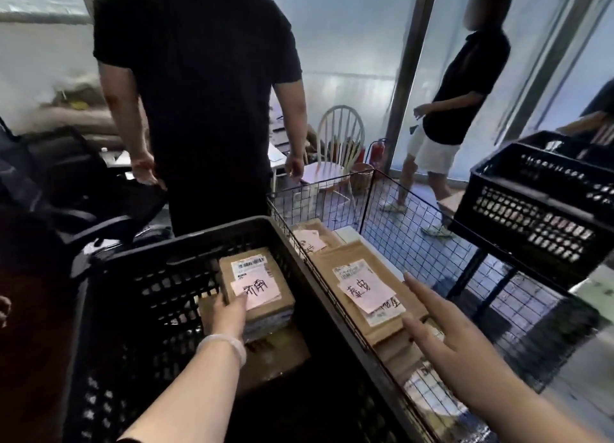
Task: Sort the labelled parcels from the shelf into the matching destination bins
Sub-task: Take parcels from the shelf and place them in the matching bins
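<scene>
We look down into a cluttered sorting area. A person in a black shirt (199, 94) stands at the far side, back to us, filling the upper left. Near us in the middle sits a large black plastic crate (126, 326) with perforated walls. Touching its right side is a wire basket (432, 216) of black mesh. Further right, raised higher, is a second black crate (531, 210). A second person (465, 77) in a dark top and white shorts stands far right by a glass wall, with a white spindle-back chair (339, 137) and a red fire extinguisher (377, 153) between the two people. A dark office chair (66, 183) sits at the left.

Inside the plastic crate, against its far right wall, a brown parcel (255, 281) lies on top of other packages. It carries a white shipping label and a pink handwritten note (255, 291). Our left hand (229, 313) grips its near left corner, thumb on top at the note's edge. A pale bracelet (222, 343) circles that wrist.

In the wire basket lie flat brown envelopes (327, 263). The top one bears a pink note (365, 290), and one further back bears another (309, 240). Our right hand (458, 343) hovers over the basket's near end, fingers straight and spread wide, holding nothing. We cannot tell whether its fingertips touch the top envelope.
</scene>
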### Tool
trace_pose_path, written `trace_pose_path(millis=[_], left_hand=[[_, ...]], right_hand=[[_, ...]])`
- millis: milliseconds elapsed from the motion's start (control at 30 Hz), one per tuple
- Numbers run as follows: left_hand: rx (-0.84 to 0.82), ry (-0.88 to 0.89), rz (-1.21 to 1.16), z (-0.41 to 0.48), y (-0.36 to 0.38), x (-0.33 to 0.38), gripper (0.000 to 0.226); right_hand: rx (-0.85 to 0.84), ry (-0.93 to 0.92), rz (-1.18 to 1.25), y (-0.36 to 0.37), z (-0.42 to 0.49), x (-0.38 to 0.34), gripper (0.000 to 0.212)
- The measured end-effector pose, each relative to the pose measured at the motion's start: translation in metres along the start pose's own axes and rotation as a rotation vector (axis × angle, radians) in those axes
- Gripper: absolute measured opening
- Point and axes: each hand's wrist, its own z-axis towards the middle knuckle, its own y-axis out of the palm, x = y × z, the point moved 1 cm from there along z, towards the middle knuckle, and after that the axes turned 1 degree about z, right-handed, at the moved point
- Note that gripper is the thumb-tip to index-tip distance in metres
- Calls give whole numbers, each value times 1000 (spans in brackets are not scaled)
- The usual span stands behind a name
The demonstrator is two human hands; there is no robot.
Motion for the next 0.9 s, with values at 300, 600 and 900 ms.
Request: trace_pose_path(millis=[300,600,900], left_hand=[[25,84,343,1,-3,-13,87],[-204,952,991,-146,82,33,83],[-635,1501,1058,-368,163,-39,83]], right_hand=[[-13,-42,-287,6,-5,6,66],[201,-3,-468,-40,-73,37,80],[450,164,-639,-128,-244,92,83]])
